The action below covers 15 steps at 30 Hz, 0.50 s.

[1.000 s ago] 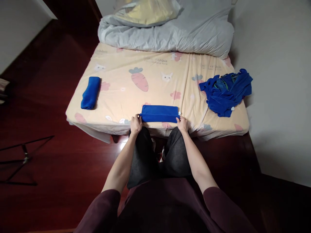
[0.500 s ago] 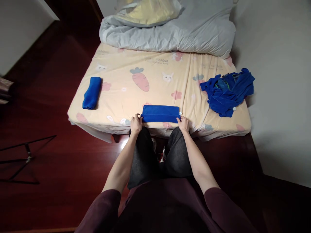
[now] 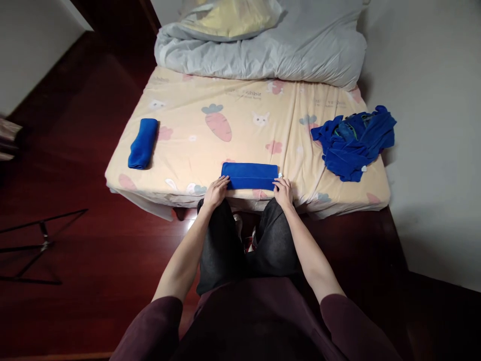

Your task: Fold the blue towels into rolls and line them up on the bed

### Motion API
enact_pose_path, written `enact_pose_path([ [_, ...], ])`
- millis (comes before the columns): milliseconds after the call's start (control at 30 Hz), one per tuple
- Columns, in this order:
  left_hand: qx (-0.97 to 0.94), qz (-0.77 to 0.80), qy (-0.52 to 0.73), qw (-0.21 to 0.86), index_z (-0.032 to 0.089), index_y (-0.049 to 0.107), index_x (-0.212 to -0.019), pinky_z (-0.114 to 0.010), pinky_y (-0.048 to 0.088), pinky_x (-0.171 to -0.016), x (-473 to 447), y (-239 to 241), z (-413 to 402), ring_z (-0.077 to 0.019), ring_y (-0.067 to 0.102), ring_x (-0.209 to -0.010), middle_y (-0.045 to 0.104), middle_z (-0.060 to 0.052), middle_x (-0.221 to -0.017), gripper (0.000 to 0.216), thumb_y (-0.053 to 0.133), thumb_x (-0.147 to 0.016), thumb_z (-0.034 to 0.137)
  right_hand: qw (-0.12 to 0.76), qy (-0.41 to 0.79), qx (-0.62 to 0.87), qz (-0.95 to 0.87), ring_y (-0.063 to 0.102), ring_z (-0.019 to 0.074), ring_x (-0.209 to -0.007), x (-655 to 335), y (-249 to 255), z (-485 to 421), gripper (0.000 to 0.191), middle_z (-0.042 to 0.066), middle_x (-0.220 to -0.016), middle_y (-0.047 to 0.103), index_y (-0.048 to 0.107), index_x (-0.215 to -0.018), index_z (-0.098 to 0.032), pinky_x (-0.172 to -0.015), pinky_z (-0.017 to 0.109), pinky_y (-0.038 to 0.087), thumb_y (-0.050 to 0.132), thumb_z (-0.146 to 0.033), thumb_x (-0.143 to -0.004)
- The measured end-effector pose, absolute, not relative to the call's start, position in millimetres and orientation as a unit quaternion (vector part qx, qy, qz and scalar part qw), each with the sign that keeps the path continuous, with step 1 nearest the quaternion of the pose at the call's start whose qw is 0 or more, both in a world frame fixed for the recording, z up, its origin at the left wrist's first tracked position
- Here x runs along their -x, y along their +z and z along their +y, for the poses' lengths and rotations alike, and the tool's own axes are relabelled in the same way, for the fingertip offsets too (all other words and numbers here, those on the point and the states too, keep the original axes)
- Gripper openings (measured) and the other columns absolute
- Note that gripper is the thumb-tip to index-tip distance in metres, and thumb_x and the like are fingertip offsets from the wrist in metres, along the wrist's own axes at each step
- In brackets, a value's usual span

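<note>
A blue towel (image 3: 250, 176), folded into a long flat strip, lies at the near edge of the bed. My left hand (image 3: 217, 191) rests on its left end, fingers stretched out over the cloth. On the right end lies my right hand (image 3: 283, 191), its fingers slightly apart and touching the fabric, not visibly gripping it. A small white tag (image 3: 280, 175) sticks out beside the right fingers. To the left, a folded blue towel (image 3: 143, 144) lies lengthwise on the bed. A crumpled pile of blue towels (image 3: 353, 143) is at the right.
The bed (image 3: 180, 130) has a cream sheet printed with carrots and rabbits. A grey quilt (image 3: 300, 55) is bunched at the far side, with a yellow bundle (image 3: 240, 17) on it. Black stand legs (image 3: 43, 243) are on the floor at left; a wall (image 3: 428, 140) borders the right.
My left hand has let go of the strip's left edge and moved slightly right onto it, fingers now flattened. The right fingers have loosened from the corner and rest on top.
</note>
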<state>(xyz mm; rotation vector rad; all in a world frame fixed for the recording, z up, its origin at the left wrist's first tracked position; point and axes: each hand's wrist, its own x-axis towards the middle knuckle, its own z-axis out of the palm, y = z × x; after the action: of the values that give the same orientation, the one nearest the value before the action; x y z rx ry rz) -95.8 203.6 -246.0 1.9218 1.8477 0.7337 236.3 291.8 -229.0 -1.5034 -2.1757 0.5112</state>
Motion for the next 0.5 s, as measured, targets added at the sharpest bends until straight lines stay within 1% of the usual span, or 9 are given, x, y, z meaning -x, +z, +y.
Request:
enact_pose_path([
  [100, -0.684, 0.654, 0.254, 0.2, 0.02, 0.06, -0.146, -0.052, 0.032, -0.129, 98.8, -252.3, 208.6, -0.027, 0.041, -0.154, 0.054, -0.011, -0.158, 0.049, 0.05, -0.099, 0.031, 0.22, 0.198, 0.545, -0.785, 0.057, 0.0282, -0.127, -235.8, -230.2, 295.5, 0.027, 0.009, -0.134, 0.072, 0.08, -0.114, -0.02, -0.117, 0.046, 0.043, 0.058, -0.023, -0.098],
  [133, -0.685, 0.653, 0.25, 0.204, 0.02, 0.057, -0.149, -0.052, 0.032, -0.13, 99.6, -253.6, 209.5, -0.0274, 0.039, -0.155, 0.052, -0.011, -0.16, 0.053, 0.053, -0.097, 0.032, 0.218, 0.202, 0.546, -0.783, 0.057, 0.0285, -0.128, -235.9, -230.6, 296.6, 0.026, 0.009, -0.136, 0.071, 0.079, -0.116, -0.02, -0.117, 0.046, 0.043, 0.062, -0.027, -0.097],
  [200, -0.683, 0.655, 0.248, 0.21, 0.02, 0.053, -0.153, -0.051, 0.031, -0.13, 100.4, -255.1, 210.8, -0.028, 0.039, -0.156, 0.05, -0.011, -0.162, 0.061, 0.058, -0.092, 0.027, 0.21, 0.211, 0.547, -0.783, 0.057, 0.029, -0.13, -236.5, -231.5, 298.2, 0.031, 0.01, -0.139, 0.07, 0.077, -0.122, -0.02, -0.118, 0.047, 0.043, 0.069, -0.031, -0.094],
  [267, -0.676, 0.66, 0.251, 0.211, 0.02, 0.051, -0.154, -0.049, 0.032, -0.131, 99.8, -256.0, 212.1, -0.0279, 0.04, -0.155, 0.05, -0.01, -0.162, 0.068, 0.058, -0.087, 0.018, 0.199, 0.22, 0.546, -0.783, 0.056, 0.0288, -0.132, -237.1, -232.7, 299.5, 0.038, 0.01, -0.141, 0.068, 0.074, -0.128, -0.021, -0.118, 0.048, 0.043, 0.073, -0.027, -0.09],
  [367, -0.66, 0.677, 0.258, 0.2, 0.018, 0.054, -0.152, -0.047, 0.033, -0.13, 97.0, -257.1, 215.7, -0.0266, 0.043, -0.153, 0.052, -0.01, -0.16, 0.074, 0.052, -0.08, 0.005, 0.193, 0.226, 0.546, -0.784, 0.055, 0.0266, -0.135, -237.5, -235.1, 302.0, 0.048, 0.007, -0.144, 0.066, 0.072, -0.133, -0.022, -0.119, 0.045, 0.043, 0.068, -0.012, -0.086],
  [433, -0.649, 0.689, 0.261, 0.192, 0.017, 0.057, -0.15, -0.046, 0.034, -0.13, 95.1, -257.4, 218.8, -0.0255, 0.046, -0.151, 0.055, -0.011, -0.157, 0.075, 0.048, -0.077, 0.001, 0.193, 0.226, 0.546, -0.783, 0.054, 0.0251, -0.136, -237.4, -236.4, 304.3, 0.055, 0.006, -0.145, 0.066, 0.071, -0.135, -0.022, -0.121, 0.044, 0.042, 0.062, -0.004, -0.083],
  [500, -0.643, 0.695, 0.259, 0.189, 0.017, 0.061, -0.146, -0.046, 0.036, -0.128, 94.1, -256.7, 221.5, -0.0252, 0.048, -0.149, 0.058, -0.01, -0.155, 0.074, 0.046, -0.076, 0.0, 0.194, 0.229, 0.549, -0.78, 0.055, 0.0242, -0.136, -237.2, -236.7, 306.6, 0.06, 0.006, -0.144, 0.067, 0.07, -0.135, -0.022, -0.122, 0.044, 0.041, 0.057, 0.0, -0.082],
])
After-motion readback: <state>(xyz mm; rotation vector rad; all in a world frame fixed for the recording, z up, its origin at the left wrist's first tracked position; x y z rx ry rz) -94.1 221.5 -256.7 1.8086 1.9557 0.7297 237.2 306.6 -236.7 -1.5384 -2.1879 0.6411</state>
